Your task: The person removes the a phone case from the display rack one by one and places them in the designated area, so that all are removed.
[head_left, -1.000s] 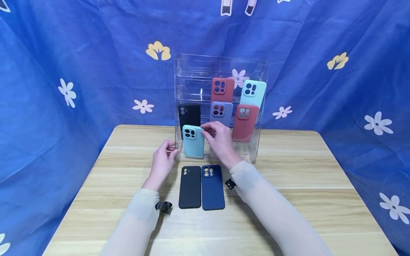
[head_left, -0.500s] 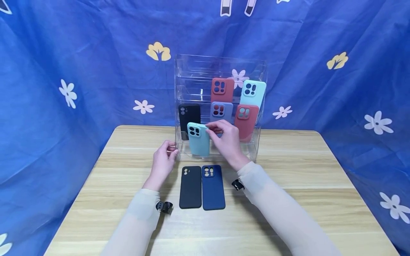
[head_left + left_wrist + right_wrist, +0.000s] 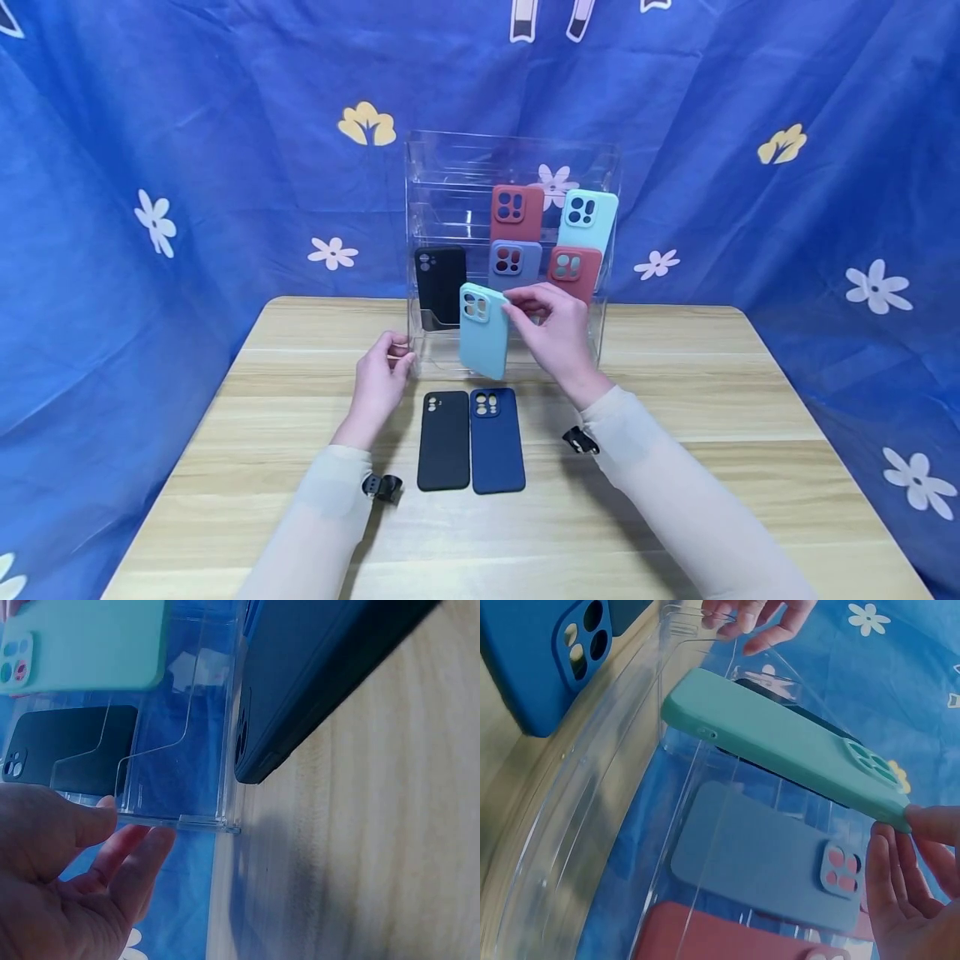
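Observation:
My right hand pinches a mint-green phone case by its upper right corner. The case hangs slightly tilted in front of the lowest tier of a clear acrylic display rack. In the right wrist view the mint case crosses above a lilac-blue phone case standing in the rack. My left hand holds the rack's lower left side edge, thumb on one face and fingers on the other, as the left wrist view of the hand shows.
A black phone case and a navy phone case lie side by side on the wooden table. The rack also bears another black case, red cases and a pale-aqua case.
The right hand has carried the mint case to the right along the lowest tier and tilted it, its lower end now farther right. The left hand stays at the rack's side.

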The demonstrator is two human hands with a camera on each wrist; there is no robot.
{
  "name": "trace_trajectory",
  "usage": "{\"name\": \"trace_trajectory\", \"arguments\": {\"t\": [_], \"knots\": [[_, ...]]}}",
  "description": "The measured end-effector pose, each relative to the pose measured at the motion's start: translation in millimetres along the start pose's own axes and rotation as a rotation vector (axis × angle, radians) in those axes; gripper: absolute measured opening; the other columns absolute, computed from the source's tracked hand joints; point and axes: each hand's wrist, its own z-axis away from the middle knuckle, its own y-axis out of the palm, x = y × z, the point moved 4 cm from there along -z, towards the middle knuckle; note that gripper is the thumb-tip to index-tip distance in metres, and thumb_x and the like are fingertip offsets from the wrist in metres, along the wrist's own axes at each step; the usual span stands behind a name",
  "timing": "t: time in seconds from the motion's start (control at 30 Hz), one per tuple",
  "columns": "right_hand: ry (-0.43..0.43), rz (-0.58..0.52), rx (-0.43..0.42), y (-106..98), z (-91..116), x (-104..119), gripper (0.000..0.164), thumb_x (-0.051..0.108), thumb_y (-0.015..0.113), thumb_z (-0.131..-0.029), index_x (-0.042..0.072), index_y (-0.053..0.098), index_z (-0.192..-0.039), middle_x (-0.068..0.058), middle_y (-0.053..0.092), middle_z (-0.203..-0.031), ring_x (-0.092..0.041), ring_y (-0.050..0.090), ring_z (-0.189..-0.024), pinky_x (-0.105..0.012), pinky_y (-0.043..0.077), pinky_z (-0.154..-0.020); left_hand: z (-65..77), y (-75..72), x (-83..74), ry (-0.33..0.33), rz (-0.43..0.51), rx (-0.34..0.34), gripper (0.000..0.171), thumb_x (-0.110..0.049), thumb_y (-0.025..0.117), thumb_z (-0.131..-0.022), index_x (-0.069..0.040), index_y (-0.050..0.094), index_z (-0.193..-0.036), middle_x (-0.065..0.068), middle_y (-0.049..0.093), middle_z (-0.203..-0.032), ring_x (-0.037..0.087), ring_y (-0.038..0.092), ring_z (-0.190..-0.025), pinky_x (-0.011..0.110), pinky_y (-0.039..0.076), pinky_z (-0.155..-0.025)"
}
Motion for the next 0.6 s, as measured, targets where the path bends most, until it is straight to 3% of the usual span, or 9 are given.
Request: {"name": "trace_trajectory", "arguments": {"t": [0.23, 0.47, 0.6], "knots": [[0.095, -0.029, 0.026, -20, 4, -8, 0.017, 0.012, 0.081, -0.09, 0.01, 0.081, -0.106, -0.006, 0.08, -0.099, -0.016, 0.076, -0.082, -0.022, 0.065, -0.075, 1.2, 0.0, -2.2, 0.005, 0.004, 0.006, 0.024, 0.0, 0.064, -0.099, 0.003, 0.06, -0.122, 0.024, 0.071, -0.111, 0.038, 0.072, -0.096, 0.045, 0.065, -0.086], [0.279, 0.028, 0.122, -36, 11, -22, 0.016, 0.02, 0.081, -0.091, 0.015, 0.082, -0.105, -0.002, 0.08, -0.096, -0.013, 0.074, -0.082, -0.022, 0.062, -0.073, 2.0, 0.3, -2.4, 0.006, 0.004, 0.01, 0.023, 0.0, 0.064, -0.099, 0.002, 0.06, -0.122, 0.023, 0.07, -0.111, 0.037, 0.072, -0.096, 0.045, 0.066, -0.084], [0.339, 0.051, 0.164, -43, 17, -30, 0.015, 0.021, 0.081, -0.09, 0.015, 0.082, -0.104, -0.002, 0.08, -0.093, -0.016, 0.073, -0.08, -0.024, 0.06, -0.069, 1.7, -0.2, -2.7, 0.006, 0.006, 0.01, 0.023, 0.0, 0.064, -0.099, 0.003, 0.06, -0.122, 0.024, 0.07, -0.111, 0.038, 0.072, -0.096, 0.044, 0.066, -0.085]]}}
